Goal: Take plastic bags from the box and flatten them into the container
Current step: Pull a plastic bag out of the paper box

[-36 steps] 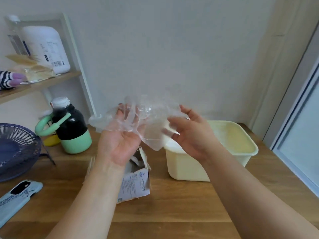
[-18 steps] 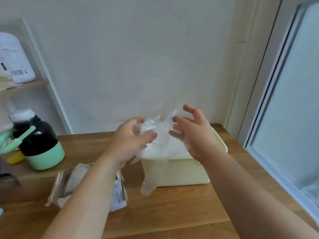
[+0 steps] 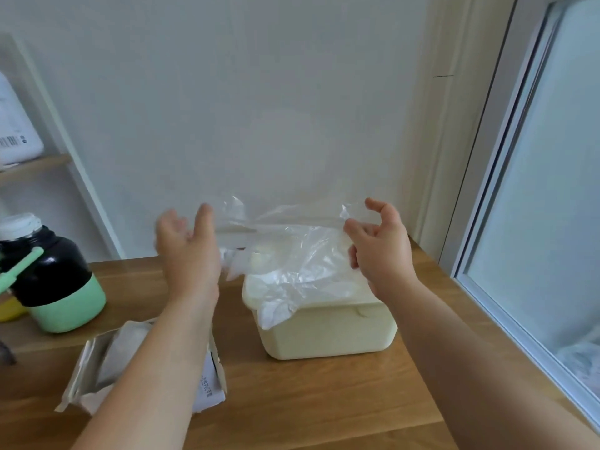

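Observation:
A clear plastic bag (image 3: 302,254) is stretched out wide above the cream plastic container (image 3: 328,336) on the wooden table, and its lower part drapes over the container's near-left rim. My left hand (image 3: 186,251), blurred, holds the bag's left end. Thumb and forefinger of my right hand (image 3: 380,248) pinch the bag's right corner. The opened cardboard box (image 3: 97,368) with more bags inside lies at the lower left, partly hidden by my left forearm.
A black and mint-green bottle (image 3: 55,280) stands at the left on the table, with a yellow object (image 3: 9,311) beside it. A shelf (image 3: 35,164) with a white jug (image 3: 16,134) is at the far left. The wall is behind; a window frame (image 3: 487,222) borders the table's right side.
My hands have moved apart, pulling the crumpled bag out into a wide sheet over the container. The view has shifted right and closer to the container.

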The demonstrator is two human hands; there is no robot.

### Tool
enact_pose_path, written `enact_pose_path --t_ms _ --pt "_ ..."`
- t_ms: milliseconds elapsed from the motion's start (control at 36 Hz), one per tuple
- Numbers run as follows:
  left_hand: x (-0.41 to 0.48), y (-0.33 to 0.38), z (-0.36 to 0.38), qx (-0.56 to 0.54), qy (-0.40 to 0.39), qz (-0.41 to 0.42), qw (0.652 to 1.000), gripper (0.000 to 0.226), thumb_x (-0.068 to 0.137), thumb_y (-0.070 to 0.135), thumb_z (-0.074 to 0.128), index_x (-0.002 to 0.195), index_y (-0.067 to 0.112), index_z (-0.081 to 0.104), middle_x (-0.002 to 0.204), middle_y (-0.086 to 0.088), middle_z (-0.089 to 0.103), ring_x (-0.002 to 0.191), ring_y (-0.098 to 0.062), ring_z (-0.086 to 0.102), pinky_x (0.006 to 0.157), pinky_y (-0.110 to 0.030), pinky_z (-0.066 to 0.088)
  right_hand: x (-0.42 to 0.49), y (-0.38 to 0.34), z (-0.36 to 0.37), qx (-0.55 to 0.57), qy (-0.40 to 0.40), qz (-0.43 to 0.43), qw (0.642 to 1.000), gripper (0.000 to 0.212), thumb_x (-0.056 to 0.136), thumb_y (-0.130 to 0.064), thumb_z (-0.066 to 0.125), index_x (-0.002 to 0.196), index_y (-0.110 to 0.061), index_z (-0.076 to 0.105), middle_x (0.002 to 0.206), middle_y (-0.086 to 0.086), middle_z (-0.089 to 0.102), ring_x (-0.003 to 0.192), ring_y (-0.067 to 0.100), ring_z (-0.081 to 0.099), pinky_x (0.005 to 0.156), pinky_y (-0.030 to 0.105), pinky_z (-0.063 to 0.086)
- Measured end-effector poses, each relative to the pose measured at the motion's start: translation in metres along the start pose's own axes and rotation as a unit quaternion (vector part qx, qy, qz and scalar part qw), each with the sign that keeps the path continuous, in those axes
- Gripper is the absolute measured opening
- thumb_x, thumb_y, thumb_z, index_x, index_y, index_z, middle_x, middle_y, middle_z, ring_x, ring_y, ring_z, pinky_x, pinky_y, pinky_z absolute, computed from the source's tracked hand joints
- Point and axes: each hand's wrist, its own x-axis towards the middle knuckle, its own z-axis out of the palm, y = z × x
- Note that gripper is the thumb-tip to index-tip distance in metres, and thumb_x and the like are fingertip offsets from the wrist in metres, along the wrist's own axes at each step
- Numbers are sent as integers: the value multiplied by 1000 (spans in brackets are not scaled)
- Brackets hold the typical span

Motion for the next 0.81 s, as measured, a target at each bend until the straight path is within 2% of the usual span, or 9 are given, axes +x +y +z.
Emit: enact_pose_path --t_ms 83,167,278,361,444,500,583,667,806 --pt "-14 12 -2 33 38 271 961 50 94 32 57 139 15 43 131 5 43 117 -13 49 94 -24 40 12 8 -4 -24 10 10 1000 42 95 -15 53 134 -24 39 75 2 53 51 14 49 39 14 39" --pt "-18 16 10 139 -131 442 877 41 91 35 53 125 13 61 116 9 53 111 -18 55 94 -32 43 23 18 -6 -49 9 22 999 42 96 -14 52 134 -23 38 84 4 56 55 15 51 38 14 39" --pt "-21 8 36 366 -417 330 764 52 93 58 48 136 30 54 142 10 48 132 -9 40 108 -29 30 33 30 -10 -103 2 36 994 43 96 -15 50 137 -23 38 81 -3 53 62 15 54 43 18 42" --pt "-20 -9 50 504 -502 216 669 69 90 63 47 149 31 33 158 10 24 145 -14 23 115 -34 22 37 38 -13 -174 -18 41 984 46 97 -13 47 140 -24 35 91 -3 58 81 22 59 62 32 53" --pt "-16 -21 61 558 -543 151 609 79 89 66 48 154 30 20 163 7 10 147 -19 18 116 -32 19 37 41 -18 -342 -49 -26 938 54 97 -14 49 145 -24 27 133 7 48 118 26 49 94 36 43" --pt "-12 -25 66 575 -556 147 582 76 92 60 49 154 29 18 163 4 9 146 -21 22 114 -31 23 35 36 -18 -433 -73 -108 892 55 96 -21 51 146 -25 28 145 4 35 129 25 38 104 35 31" --pt "-6 -32 75 588 -558 160 563 66 96 43 52 152 27 23 158 0 22 140 -23 31 112 -35 31 36 29 -14 -519 -157 -183 820 53 92 -38 54 142 -29 38 146 -7 39 133 16 35 106 32 22" --pt "-5 -37 83 580 -565 168 563 57 96 37 53 148 29 30 151 -1 35 132 -23 41 107 -40 38 40 30 -6 -496 -289 -78 815 61 88 -40 61 143 -26 39 147 -9 41 135 12 37 107 26 27" --pt "-10 -44 88 598 -581 128 537 65 98 18 49 155 22 17 155 -2 26 135 -26 39 107 -36 36 46 46 0 -586 -433 67 682 67 93 -32 55 150 -14 24 153 4 31 139 22 31 112 34 27"
